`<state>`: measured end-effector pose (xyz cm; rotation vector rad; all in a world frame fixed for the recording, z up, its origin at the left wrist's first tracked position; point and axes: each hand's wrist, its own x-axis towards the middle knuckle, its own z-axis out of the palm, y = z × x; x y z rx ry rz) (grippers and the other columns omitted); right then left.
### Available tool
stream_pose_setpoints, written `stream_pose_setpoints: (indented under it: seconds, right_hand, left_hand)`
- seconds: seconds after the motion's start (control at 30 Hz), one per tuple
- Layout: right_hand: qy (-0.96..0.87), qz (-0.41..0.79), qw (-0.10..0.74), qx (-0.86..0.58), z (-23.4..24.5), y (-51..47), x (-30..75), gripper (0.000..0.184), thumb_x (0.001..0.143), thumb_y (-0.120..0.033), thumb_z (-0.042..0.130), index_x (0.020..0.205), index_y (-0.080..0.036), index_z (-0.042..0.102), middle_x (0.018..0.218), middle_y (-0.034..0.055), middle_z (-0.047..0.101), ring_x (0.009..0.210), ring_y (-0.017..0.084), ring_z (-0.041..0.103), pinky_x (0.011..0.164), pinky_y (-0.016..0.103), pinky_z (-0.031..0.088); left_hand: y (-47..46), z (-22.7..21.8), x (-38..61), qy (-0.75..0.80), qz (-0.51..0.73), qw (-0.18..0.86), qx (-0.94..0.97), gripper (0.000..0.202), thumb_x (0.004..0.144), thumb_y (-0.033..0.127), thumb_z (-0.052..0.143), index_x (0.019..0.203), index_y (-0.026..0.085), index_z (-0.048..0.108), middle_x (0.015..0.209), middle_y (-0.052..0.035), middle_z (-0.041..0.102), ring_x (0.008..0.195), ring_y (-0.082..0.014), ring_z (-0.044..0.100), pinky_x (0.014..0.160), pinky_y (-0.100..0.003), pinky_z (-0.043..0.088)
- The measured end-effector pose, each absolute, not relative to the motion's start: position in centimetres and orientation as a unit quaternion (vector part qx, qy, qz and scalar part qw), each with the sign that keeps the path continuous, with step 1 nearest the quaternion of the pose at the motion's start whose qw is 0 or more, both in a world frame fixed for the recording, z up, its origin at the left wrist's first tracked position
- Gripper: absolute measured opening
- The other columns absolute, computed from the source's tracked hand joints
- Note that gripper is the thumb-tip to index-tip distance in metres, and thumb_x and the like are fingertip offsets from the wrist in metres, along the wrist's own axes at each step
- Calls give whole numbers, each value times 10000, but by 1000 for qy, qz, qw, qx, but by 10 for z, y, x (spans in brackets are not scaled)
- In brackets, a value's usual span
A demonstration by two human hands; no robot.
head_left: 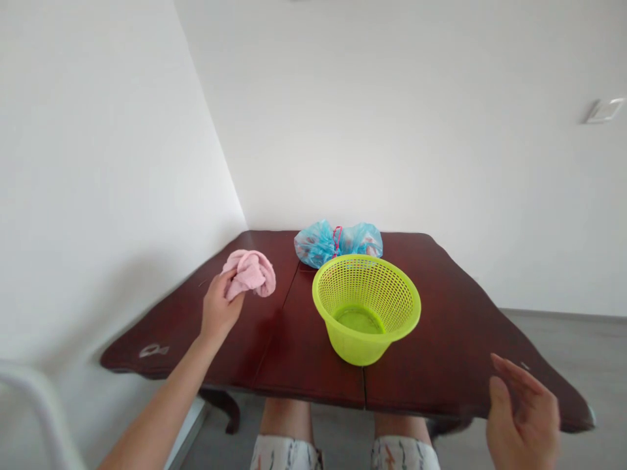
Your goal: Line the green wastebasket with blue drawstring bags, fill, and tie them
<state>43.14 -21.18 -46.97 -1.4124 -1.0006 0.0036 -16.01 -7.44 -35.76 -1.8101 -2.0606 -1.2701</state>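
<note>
Left hand (218, 313): clamped on the near edge of the pink cloth (251, 273), fingers curled into the fabric, forearm stretched out over the left half of the surface (294, 352).
Pink cloth: bunched into a loose wad at the far left of the surface, near the wall; resting on the wood or just above it, cannot tell which; well apart from the green basket (362, 349).
Right hand (522, 418): open and empty, fingers spread, at the near right edge of the surface, apparently touching nothing.
Green basket: upright in the middle of the surface, nothing inside.
Blue bag (318, 243): knotted with a red tie (337, 236), lying just behind the basket.
Grip, as a judgement: only one edge of the wad caught, so the loose folds would probably trail; better to gather more fabric into the palm before any lift.
Clearance, as a judgement: light plastic basket likely to slide or tip if brushed; best to keep cloth and forearm off its rim.
Free hand, as a judgement: well placed to steady the basket wall if needed.
</note>
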Motion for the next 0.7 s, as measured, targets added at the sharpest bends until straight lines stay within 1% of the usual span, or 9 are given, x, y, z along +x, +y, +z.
stream_pose_setpoints:
  seconds: [0.1, 0.17, 0.27, 0.3, 0.33, 0.4, 0.5, 0.6, 0.7]
  right_hand:
    - [-518, -14, 654, -551, -400, -205, 412, 601, 1089, -512, 798, 1612, -244, 675, 1567, 207, 726, 1318, 410, 760, 1175, 723, 606]
    - [-611, -27, 638, -469, -350, -188, 397, 813, 1028, -467, 904, 1748, -314, 560, 1725, 198, 617, 1508, 454, 687, 1190, 744, 626]
    - [-736, -6, 571, -364, -288, -151, 371, 1392, 885, -540, 1058, 1941, -371, 166, 2011, 181, 176, 1867, 510, 196, 1388, 842, 415]
    - [-763, 5, 550, -339, -274, -140, 361, 1492, 838, -585, 1088, 1948, -357, 117, 2030, 183, 99, 1883, 519, 110, 1418, 841, 361]
    - [-779, 30, 541, -315, -265, -129, 350, 1549, 785, -614, 1115, 1945, -326, 130, 2028, 198, 113, 1881, 525, 110, 1442, 819, 330]
    - [-776, 125, 551, -281, -259, -112, 327, 1440, 743, -612, 1127, 1882, -260, 319, 1946, 231, 361, 1815, 515, 336, 1436, 713, 410]
    - [-668, 317, 603, -300, -271, -98, 297, 940, 831, -568, 1038, 1605, -220, 633, 1552, 193, 769, 1442, 432, 742, 1177, 547, 657]
    - [-581, 401, 631, -321, -278, -85, 290, 699, 901, -616, 923, 1453, -248, 700, 1350, 144, 846, 1221, 365, 830, 1007, 479, 703]
    - [-586, 390, 611, -363, -268, -64, 305, 666, 855, -605, 954, 1383, -267, 729, 1355, 128, 849, 1232, 341, 823, 1055, 477, 682]
  left_hand:
    - [-80, -303, -126, -579, -457, 126, -663, 486, 949, 314, 684, 1428, 235, 716, 1437, -146, 786, 1319, -387, 748, 1213, -540, 620]
    - [-87, -269, -95, -487, -474, 159, -716, 501, 924, 247, 714, 1424, 262, 732, 1464, -140, 783, 1360, -391, 741, 1226, -556, 614]
    - [-99, -230, -36, -341, -483, 155, -791, 583, 963, 176, 705, 1525, 332, 712, 1547, -100, 764, 1410, -351, 737, 1225, -524, 628]
    - [-103, -221, -15, -303, -471, 132, -818, 615, 974, 159, 702, 1557, 357, 694, 1593, -83, 748, 1445, -339, 728, 1246, -515, 622]
    - [-107, -216, 7, -272, -450, 100, -845, 650, 985, 144, 703, 1590, 379, 669, 1638, -70, 729, 1488, -330, 712, 1279, -510, 607]
    - [-112, -214, 48, -224, -434, 35, -872, 782, 980, 128, 719, 1697, 400, 567, 1711, -66, 687, 1572, -333, 667, 1357, -532, 558]
    - [-113, -227, 90, -208, -511, -7, -834, 1006, 998, 149, 735, 1862, 375, 272, 1842, -125, 561, 1718, -361, 542, 1450, -601, 460]
    - [-112, -252, 93, -242, -511, 7, -825, 1082, 1072, 250, 767, 1923, 341, 105, 1919, -159, 458, 1793, -367, 440, 1489, -631, 391]
    - [-111, -290, 64, -321, -463, 16, -826, 963, 1125, 457, 796, 1906, 330, 247, 1967, -185, 351, 1832, -421, 351, 1489, -711, 343]
